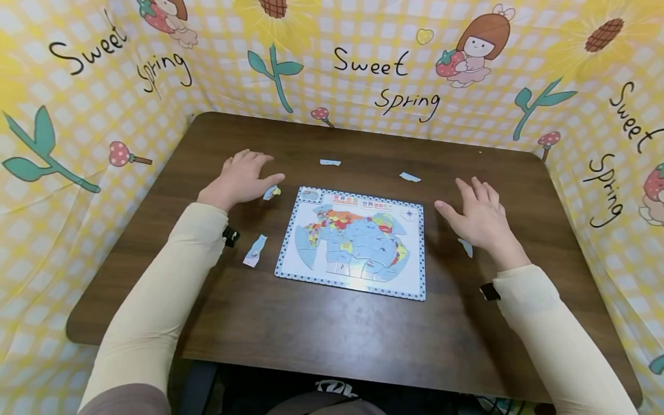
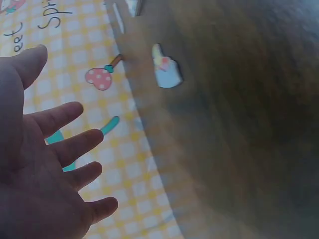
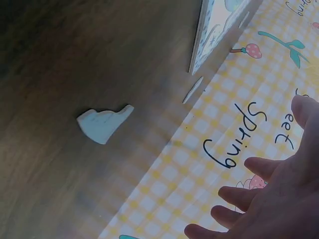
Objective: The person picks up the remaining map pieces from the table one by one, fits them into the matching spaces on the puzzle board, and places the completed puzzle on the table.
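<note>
A world map jigsaw puzzle (image 1: 358,242) in a white, dotted-edge board lies mid-table, with gaps in its round map. My left hand (image 1: 244,178) hovers left of it, fingers spread and holding nothing. Close by its thumb is a puzzle piece (image 1: 271,192) in blue with yellow and green, also seen as a small piece (image 2: 167,69) in the left wrist view. My right hand (image 1: 479,216) is held over the table right of the board, fingers apart. Partly hidden beneath it lies a pale blue piece (image 1: 465,247), which the right wrist view shows whole as a curved piece (image 3: 103,123).
Two pale blue pieces, a strip (image 1: 330,162) and a slanted one (image 1: 410,177), lie beyond the board. A longer blue and pink piece (image 1: 255,251) is left of it. Yellow checked cloth (image 1: 363,69) stands round the brown table's (image 1: 332,328) back and sides.
</note>
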Demonstrator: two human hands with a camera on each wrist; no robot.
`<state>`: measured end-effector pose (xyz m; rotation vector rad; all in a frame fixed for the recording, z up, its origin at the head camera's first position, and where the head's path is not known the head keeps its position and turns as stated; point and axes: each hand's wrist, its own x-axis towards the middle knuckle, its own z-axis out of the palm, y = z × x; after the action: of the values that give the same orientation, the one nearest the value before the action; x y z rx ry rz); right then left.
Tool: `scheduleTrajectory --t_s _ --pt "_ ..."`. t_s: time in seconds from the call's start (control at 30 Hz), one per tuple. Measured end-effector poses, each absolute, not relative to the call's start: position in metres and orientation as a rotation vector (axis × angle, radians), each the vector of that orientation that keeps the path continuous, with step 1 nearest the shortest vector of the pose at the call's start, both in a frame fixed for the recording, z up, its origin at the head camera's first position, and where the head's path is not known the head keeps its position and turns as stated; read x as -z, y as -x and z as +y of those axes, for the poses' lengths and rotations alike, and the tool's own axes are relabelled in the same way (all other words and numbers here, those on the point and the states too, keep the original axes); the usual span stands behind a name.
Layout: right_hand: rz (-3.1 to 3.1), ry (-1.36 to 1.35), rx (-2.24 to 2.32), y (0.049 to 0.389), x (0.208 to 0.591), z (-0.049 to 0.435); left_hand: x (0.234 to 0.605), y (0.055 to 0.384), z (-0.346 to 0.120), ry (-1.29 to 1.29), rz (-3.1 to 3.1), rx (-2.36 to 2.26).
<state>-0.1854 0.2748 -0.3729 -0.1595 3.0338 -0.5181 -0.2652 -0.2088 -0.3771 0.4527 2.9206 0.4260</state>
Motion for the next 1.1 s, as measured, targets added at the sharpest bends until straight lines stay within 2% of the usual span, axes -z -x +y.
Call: scheduleTrajectory --t_s 0.47,1.1 --pt "2.973 0.132 0.525 0.173 0.386 0.287 0.408 0.279 -0.218 -0.415 2.848 -0.448" --pt "2.929 0.112 0.537 0.171 0.397 0.295 0.419 0.286 -0.217 -0.349 2.729 -0.536"
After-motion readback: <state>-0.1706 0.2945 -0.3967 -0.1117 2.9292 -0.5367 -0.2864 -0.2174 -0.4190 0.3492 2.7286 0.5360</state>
